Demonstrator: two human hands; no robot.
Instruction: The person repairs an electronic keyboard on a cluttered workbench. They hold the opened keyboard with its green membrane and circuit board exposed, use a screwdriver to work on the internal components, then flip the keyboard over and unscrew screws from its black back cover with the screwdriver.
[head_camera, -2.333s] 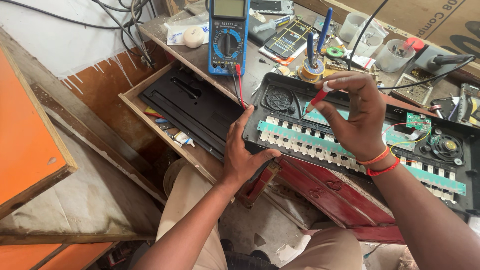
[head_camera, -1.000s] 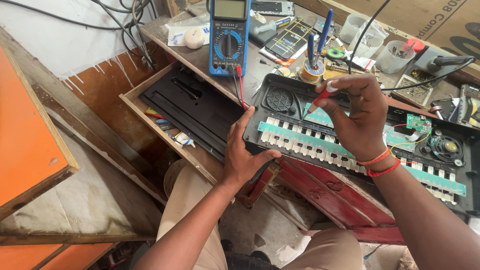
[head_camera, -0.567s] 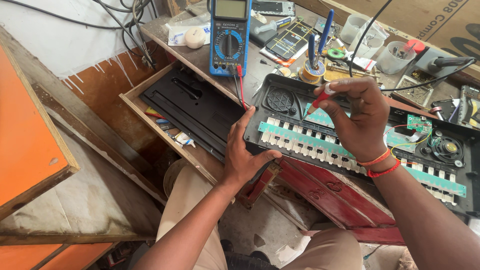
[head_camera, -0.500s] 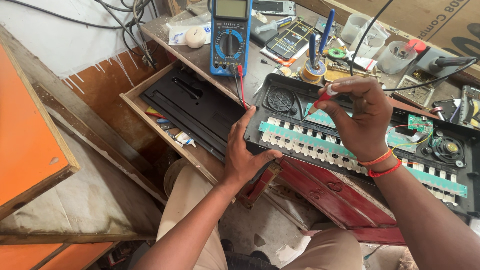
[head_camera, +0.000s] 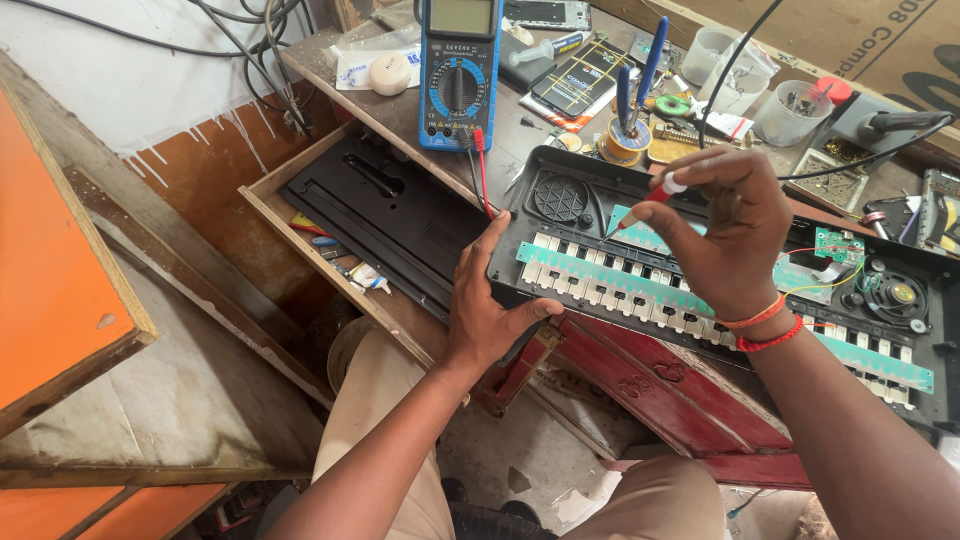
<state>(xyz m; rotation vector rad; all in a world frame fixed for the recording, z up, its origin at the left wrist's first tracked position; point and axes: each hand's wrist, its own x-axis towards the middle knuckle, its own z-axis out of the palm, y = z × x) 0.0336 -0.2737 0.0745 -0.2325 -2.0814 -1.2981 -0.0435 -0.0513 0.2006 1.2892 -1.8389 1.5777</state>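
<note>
While the opened keyboard casing lies face-down across the tabletop, much as it lay a moment ago, the left hand presses flat on its near corner, fingers spread and grasping nothing. Compared with two seconds back, the right hand has barely shifted; its fingers pinch the red probe, tip set on the green circuit strip. Behind, the blue multimeter sits upright, leads trailing toward the casing.

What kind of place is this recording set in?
Likely an electronics repair bench: a blue multimeter on the cluttered wooden table, an opened keyboard, and a red probe in the right hand.
</note>
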